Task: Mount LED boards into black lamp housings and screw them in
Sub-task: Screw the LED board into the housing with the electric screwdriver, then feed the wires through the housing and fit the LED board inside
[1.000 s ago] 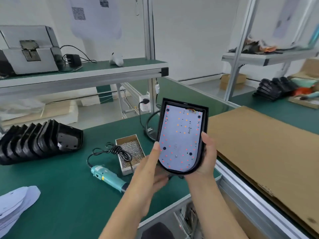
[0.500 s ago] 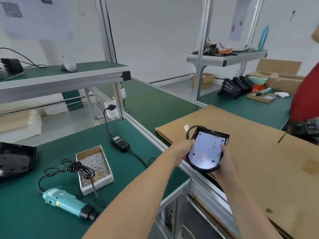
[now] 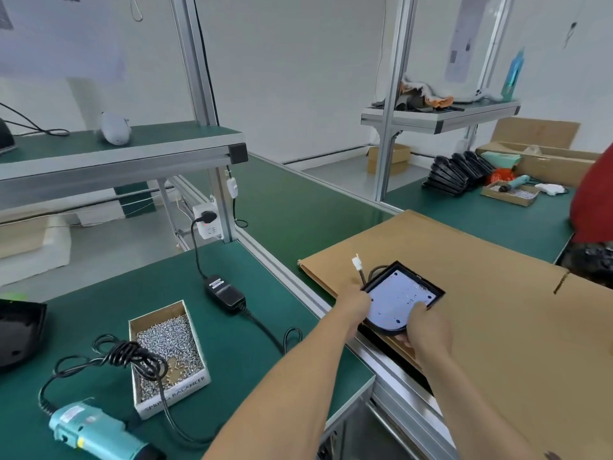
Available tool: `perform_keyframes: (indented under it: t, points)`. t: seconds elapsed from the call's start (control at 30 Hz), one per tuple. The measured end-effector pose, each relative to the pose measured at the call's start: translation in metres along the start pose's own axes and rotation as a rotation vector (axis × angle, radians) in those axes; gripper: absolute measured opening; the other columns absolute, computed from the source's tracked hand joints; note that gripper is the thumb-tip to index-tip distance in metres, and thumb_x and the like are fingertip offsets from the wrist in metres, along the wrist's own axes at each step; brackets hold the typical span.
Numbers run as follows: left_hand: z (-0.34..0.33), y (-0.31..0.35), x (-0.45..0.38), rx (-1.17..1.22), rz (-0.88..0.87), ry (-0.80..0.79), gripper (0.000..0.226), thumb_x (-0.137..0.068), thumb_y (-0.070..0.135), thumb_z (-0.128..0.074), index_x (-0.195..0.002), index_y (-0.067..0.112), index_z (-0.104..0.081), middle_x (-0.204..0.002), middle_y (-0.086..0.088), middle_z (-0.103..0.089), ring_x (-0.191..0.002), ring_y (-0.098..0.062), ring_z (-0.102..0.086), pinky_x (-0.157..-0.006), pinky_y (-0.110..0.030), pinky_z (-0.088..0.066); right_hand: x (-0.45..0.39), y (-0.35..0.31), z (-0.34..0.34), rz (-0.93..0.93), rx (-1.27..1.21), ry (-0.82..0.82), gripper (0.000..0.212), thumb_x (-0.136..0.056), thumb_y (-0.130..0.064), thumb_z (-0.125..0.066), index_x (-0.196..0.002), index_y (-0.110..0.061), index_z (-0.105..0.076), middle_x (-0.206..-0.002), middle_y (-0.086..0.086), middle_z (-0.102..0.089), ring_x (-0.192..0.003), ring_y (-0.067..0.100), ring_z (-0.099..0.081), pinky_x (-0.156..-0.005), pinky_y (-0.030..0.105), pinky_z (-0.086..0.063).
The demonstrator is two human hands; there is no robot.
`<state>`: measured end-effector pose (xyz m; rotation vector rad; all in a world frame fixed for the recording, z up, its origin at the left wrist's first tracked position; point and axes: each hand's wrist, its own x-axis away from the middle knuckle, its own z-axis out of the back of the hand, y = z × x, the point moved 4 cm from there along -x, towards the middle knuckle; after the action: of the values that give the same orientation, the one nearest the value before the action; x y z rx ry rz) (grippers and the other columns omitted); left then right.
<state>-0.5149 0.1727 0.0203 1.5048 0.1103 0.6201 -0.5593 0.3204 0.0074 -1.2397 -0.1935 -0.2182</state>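
Note:
Both hands hold a black lamp housing (image 3: pixel 435 291) with a white LED board (image 3: pixel 398 298) seated inside it, low over the near edge of a cardboard sheet (image 3: pixel 491 310). My left hand (image 3: pixel 354 298) grips its left edge, and my right hand (image 3: pixel 423 330) grips its rounded near end with the thumb on top. A black cable with a white connector (image 3: pixel 357 262) sticks up from the housing's far left corner. A teal electric screwdriver (image 3: pixel 93 433) lies at the lower left, beside an open box of screws (image 3: pixel 166 346).
An empty black housing (image 3: pixel 20 330) lies at the left edge. A power adapter (image 3: pixel 225 293) and its cable cross the green bench. A metal rail separates bench and cardboard. Stacked housings (image 3: pixel 459 172) and another screw box sit far right, near a person in red (image 3: pixel 593 207).
My view swung right and both hands carried the assembled housing from in front of me over the rail, lowering it toward the cardboard sheet.

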Motion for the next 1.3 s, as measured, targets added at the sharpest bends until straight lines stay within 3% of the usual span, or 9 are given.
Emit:
perform_keyframes:
  t: [0.2, 0.3, 0.47, 0.6, 0.7, 0.8, 0.87, 1.0, 1.3]
  points:
    - [0.0, -0.009, -0.009, -0.082, 0.089, -0.016, 0.027, -0.093, -0.01, -0.038, -0.083, 0.007, -0.057, -0.082, -0.009, -0.057, -0.059, -0.013, -0.051, -0.049, -0.017, -0.04, -0.01, -0.005, 0.003, 0.143, 0.398, 0.005, 0.044, -0.112, -0.033, -0.033, -0.096, -0.001, -0.06, -0.075, 0.012, -0.067, -0.064, 0.029, -0.07, -0.062, 0.032, -0.046]
    - [0.004, -0.006, -0.011, -0.181, 0.076, 0.02, 0.028, -0.094, 0.0, -0.04, -0.113, 0.005, -0.061, -0.123, -0.016, -0.059, -0.093, -0.022, -0.05, -0.071, -0.027, -0.048, -0.014, -0.005, 0.004, 0.169, 0.508, -0.001, 0.048, -0.111, -0.037, -0.038, -0.104, 0.002, -0.064, -0.103, 0.021, -0.07, -0.094, 0.038, -0.066, -0.081, 0.038, -0.048]
    - [0.008, -0.01, -0.01, -0.155, 0.018, -0.02, 0.052, -0.095, 0.003, -0.039, -0.145, 0.009, -0.049, -0.144, -0.016, -0.048, -0.111, -0.028, -0.052, -0.083, -0.027, -0.042, -0.013, -0.001, 0.01, 0.167, 0.468, -0.047, 0.051, -0.107, -0.04, -0.045, -0.072, -0.006, -0.058, -0.066, 0.01, -0.069, -0.063, 0.03, -0.071, -0.068, 0.036, -0.053]
    - [0.015, -0.011, 0.001, -0.146, -0.019, -0.042, 0.022, -0.101, 0.005, -0.04, -0.116, 0.006, -0.056, -0.097, -0.002, -0.05, -0.08, -0.016, -0.043, -0.065, -0.027, -0.034, 0.004, -0.003, 0.016, 0.189, 0.411, -0.036, 0.052, -0.108, -0.041, -0.044, -0.072, -0.005, -0.055, -0.063, 0.01, -0.063, -0.062, 0.032, -0.072, -0.069, 0.04, -0.052]
    - [0.026, -0.006, 0.013, -0.11, -0.031, 0.003, 0.032, -0.103, 0.007, -0.042, -0.077, 0.025, -0.039, -0.08, 0.011, -0.034, -0.067, -0.004, -0.029, -0.057, -0.02, -0.025, 0.026, -0.009, 0.016, 0.276, 0.341, 0.098, 0.047, -0.105, -0.044, -0.05, -0.108, 0.001, -0.063, -0.1, 0.02, -0.069, -0.09, 0.04, -0.066, -0.079, 0.046, -0.052]
    - [0.046, -0.002, 0.029, -0.043, -0.049, 0.038, 0.024, -0.107, 0.015, -0.045, -0.096, 0.03, -0.06, -0.1, 0.017, -0.051, -0.085, 0.001, -0.049, -0.068, -0.009, -0.036, 0.067, -0.027, 0.001, 0.426, 0.239, 0.121, 0.059, -0.104, -0.045, -0.05, -0.15, -0.009, -0.044, -0.136, 0.014, -0.06, -0.121, 0.038, -0.057, -0.097, 0.051, -0.049]
    - [0.07, 0.003, 0.047, 0.009, -0.123, 0.121, 0.03, -0.107, 0.02, -0.047, -0.13, 0.018, -0.066, -0.119, 0.008, -0.062, -0.105, -0.008, -0.058, -0.085, -0.016, -0.042, 0.096, -0.043, -0.022, 0.529, 0.173, 0.026, 0.054, -0.105, -0.044, -0.048, -0.149, -0.013, -0.048, -0.118, 0.008, -0.066, -0.112, 0.033, -0.06, -0.097, 0.051, -0.048]
    - [0.149, 0.01, 0.095, 0.097, -0.271, 0.328, 0.027, -0.102, 0.012, -0.048, -0.093, 0.012, -0.073, -0.099, -0.011, -0.076, -0.076, -0.013, -0.069, -0.071, -0.021, -0.054, 0.163, -0.072, -0.088, 0.708, 0.115, -0.202, 0.037, -0.104, -0.034, -0.053, -0.135, -0.017, -0.064, -0.113, 0.0, -0.07, -0.102, 0.018, -0.057, -0.093, 0.036, -0.042]
    - [0.368, -0.057, 0.297, -0.031, -0.23, 1.013, 0.029, -0.106, 0.037, -0.05, -0.089, 0.03, -0.073, -0.081, 0.012, -0.077, -0.081, -0.013, -0.075, -0.079, -0.034, -0.058, 0.349, -0.085, -0.261, 1.007, 0.208, -0.848, 0.022, -0.103, -0.028, -0.061, -0.119, -0.023, -0.075, -0.102, -0.015, -0.07, -0.098, 0.006, -0.062, -0.084, 0.016, -0.04]
